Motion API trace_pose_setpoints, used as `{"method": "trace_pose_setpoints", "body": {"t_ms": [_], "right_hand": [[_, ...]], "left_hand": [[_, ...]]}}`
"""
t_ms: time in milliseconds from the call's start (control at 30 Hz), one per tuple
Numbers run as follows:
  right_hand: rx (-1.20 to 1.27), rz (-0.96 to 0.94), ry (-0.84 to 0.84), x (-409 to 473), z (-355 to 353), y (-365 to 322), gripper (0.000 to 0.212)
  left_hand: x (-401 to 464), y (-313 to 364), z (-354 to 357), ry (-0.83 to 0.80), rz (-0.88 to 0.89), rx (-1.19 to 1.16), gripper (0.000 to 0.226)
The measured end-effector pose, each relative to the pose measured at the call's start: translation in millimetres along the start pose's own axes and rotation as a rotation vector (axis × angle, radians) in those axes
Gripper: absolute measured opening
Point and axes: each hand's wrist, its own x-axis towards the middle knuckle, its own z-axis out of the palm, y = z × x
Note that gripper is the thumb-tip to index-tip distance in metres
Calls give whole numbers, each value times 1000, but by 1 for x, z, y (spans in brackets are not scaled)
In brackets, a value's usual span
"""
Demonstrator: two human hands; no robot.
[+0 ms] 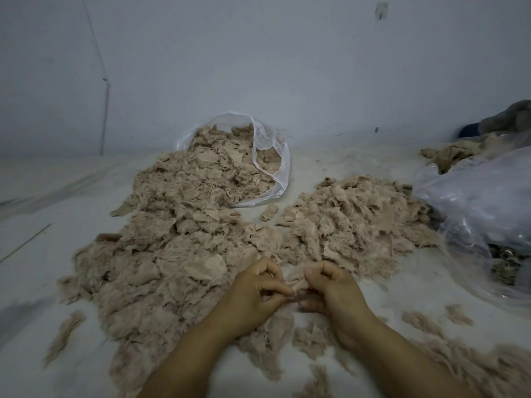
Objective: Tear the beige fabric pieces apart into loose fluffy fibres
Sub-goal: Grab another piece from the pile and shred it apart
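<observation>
A small beige fabric piece (296,282) is pinched between my left hand (255,294) and my right hand (333,291), low in the middle of the view, fingers curled on it from both sides. A large heap of beige fabric pieces (172,248) spreads to the left and runs back into an open clear plastic bag (273,156). A second beige heap (356,219) lies just beyond my right hand. Loose fluffy fibres (313,340) lie on the white floor below my wrists.
A crumpled clear plastic bag (482,214) sits at the right, with beige scraps (451,153) and grey cloth (508,116) behind it. More loose tufts (459,314) lie at the lower right and at the lower left (63,334). A pale wall (258,67) closes the back.
</observation>
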Motion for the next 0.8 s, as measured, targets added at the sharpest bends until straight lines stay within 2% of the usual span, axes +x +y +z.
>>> {"method": "trace_pose_setpoints", "body": {"t_ms": [100,267,333,433,533,633,800], "right_hand": [[66,-3,31,1,-1,1,18],[50,-125,-19,-2,-1,0,12],[24,-132,-38,-2,0,1,11],[-19,-91,-49,-2,1,5,28],[-51,-105,-11,-2,4,7,15],[-68,-173,88,1,3,4,8],[-308,-332,191,15,7,-23,26]], "left_hand": [[-2,2,-2,-120,-71,-67,12],[2,11,-2,-133,-374,-329,21],[3,12,2,-133,-367,-289,11],[3,12,5,-73,-331,-311,7],[3,10,5,-74,-324,-324,13],[5,8,5,-106,-300,-333,13],[9,6,-2,-10,-294,-359,17]]}}
